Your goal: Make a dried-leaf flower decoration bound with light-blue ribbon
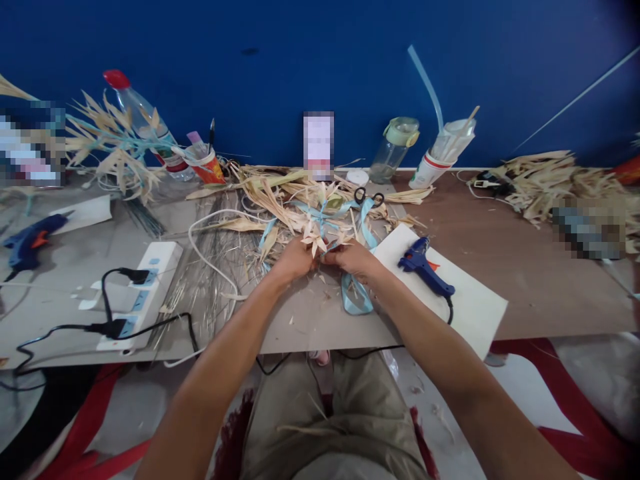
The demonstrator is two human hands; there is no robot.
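Close together over the middle of the table, both hands work at a corn husk flower (315, 239) with pale pointed petals. My left hand (296, 260) is closed around its lower part, the fingertips partly hidden. My right hand (353, 257) pinches light blue ribbon (330, 248) right beside it. A loop of the same ribbon (358, 308) hangs below my right hand onto the table. Just beyond the hands lie dried corn husks (270, 193) and more blue strips. Black-handled scissors (369, 196) rest among them.
A blue glue gun (427, 270) lies on a white board (470, 313) at right; another glue gun (30, 247) is far left. A power strip (145, 293) with cords and thin wires (200, 287) sits left. Behind stand a phone (319, 143), a bottle (395, 150) and cups (435, 167).
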